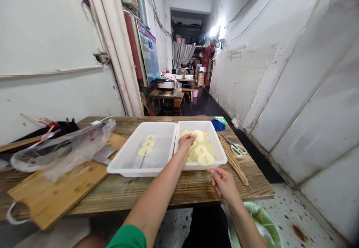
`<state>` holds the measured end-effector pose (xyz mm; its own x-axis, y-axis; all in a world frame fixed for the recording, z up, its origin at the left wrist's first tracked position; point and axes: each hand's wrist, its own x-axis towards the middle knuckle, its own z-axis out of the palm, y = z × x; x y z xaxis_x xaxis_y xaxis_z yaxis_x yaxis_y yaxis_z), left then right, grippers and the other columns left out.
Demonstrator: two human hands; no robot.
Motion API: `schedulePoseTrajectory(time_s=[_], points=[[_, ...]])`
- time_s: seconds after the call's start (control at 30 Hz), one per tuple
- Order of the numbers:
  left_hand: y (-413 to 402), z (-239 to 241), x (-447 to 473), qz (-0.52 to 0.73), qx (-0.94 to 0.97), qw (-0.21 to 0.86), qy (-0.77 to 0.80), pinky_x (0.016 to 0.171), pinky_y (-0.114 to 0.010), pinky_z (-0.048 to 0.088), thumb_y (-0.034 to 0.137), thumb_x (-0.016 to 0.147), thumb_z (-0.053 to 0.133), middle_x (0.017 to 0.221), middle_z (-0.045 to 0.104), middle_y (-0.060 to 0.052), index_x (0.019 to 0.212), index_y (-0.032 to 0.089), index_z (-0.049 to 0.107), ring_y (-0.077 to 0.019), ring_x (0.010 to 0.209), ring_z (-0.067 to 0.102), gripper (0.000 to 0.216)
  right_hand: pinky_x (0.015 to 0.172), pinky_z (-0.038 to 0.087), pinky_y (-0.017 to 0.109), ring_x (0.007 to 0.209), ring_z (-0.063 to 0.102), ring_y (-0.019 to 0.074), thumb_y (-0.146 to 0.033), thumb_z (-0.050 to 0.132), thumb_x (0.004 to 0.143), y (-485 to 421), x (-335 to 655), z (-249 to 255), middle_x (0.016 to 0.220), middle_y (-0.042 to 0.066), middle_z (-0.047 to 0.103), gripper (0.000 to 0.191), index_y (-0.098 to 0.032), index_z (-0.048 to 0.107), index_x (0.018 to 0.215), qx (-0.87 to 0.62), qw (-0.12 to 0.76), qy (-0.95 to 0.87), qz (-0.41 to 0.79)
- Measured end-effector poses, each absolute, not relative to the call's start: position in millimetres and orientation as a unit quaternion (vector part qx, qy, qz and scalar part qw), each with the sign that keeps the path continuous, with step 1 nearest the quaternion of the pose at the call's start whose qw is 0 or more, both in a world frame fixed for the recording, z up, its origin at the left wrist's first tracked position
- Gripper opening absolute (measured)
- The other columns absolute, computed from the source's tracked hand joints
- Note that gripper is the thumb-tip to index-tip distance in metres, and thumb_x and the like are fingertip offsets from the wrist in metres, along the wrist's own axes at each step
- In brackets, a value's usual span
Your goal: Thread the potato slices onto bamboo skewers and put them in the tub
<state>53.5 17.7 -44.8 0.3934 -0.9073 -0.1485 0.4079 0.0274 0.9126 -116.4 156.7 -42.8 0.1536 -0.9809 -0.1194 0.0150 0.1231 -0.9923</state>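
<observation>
Right now, the left hand (187, 143) pinches a pale yellow round slice (199, 134) between thumb and fingers, above the right tray (222, 161). Just in front of the tray, the right hand (223, 183) is curled with thumb and fingers pressed together on a thin skewer (206, 160), which runs up through two threaded slices (201, 159) toward the pinched one; whether its tip touches that slice cannot be told. Beneath them, more loose slices (208, 141) lie piled inside the white right tray. Touching it side by side, the left tray (151, 172) holds a finished-looking stick bearing three slices (145, 151) in a row. To the right, a bundle of bare sticks (234, 164) lies on the wooden table (168, 194), with scissors (238, 149) just beside it and a bunched blue cloth (218, 125) behind. Left of the trays, a clear plastic bag (70, 147) and a grey metal blade (105, 153) rest on a wooden board (53, 199). Below the table's right end stands a green bin (276, 233). Farther off, a rounded appliance (165, 83) sits on another table (165, 94).
</observation>
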Motion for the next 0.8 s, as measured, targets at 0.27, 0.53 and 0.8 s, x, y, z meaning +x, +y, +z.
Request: schedulePoseTrajectory(time_s=[0.27,0.53,0.8], points=[[17,-47,54,-0.485,0.501,0.67,-0.256,0.058,-0.019,0.038,0.024,0.054,0.081,0.07,0.065,0.001,0.074,0.017,0.068,-0.0079,0.061,0.054,0.025,0.026,0.018,0.017,0.026,0.026,0.0023,-0.062,0.062,0.065,156,-116,-45,0.043,-0.009,0.044,0.05,-0.015,0.061,0.082,-0.497,0.57,0.487,-0.438],[19,-44,53,-0.486,0.497,0.673,-0.253,0.057,-0.02,0.038,0.023,0.054,0.081,0.065,0.063,0.002,0.072,0.016,0.068,-0.0082,0.057,0.053,0.024,0.026,0.017,0.017,0.025,0.026,0.0025,-0.061,0.062,0.066,156,-116,-44,0.043,-0.009,0.044,0.048,-0.015,0.06,0.08,-0.503,0.566,0.484,-0.437],[27,-38,48,-0.421,0.472,0.684,-0.363,0.065,-0.023,0.041,0.019,0.06,0.075,0.069,0.067,0.0,0.069,0.018,0.069,-0.0122,0.065,0.057,0.011,0.026,0.018,0.016,0.025,0.03,0.0038,-0.061,0.061,0.066,155,-116,-43,0.041,-0.008,0.045,0.047,-0.015,0.06,0.079,-0.51,0.557,0.491,-0.433]])
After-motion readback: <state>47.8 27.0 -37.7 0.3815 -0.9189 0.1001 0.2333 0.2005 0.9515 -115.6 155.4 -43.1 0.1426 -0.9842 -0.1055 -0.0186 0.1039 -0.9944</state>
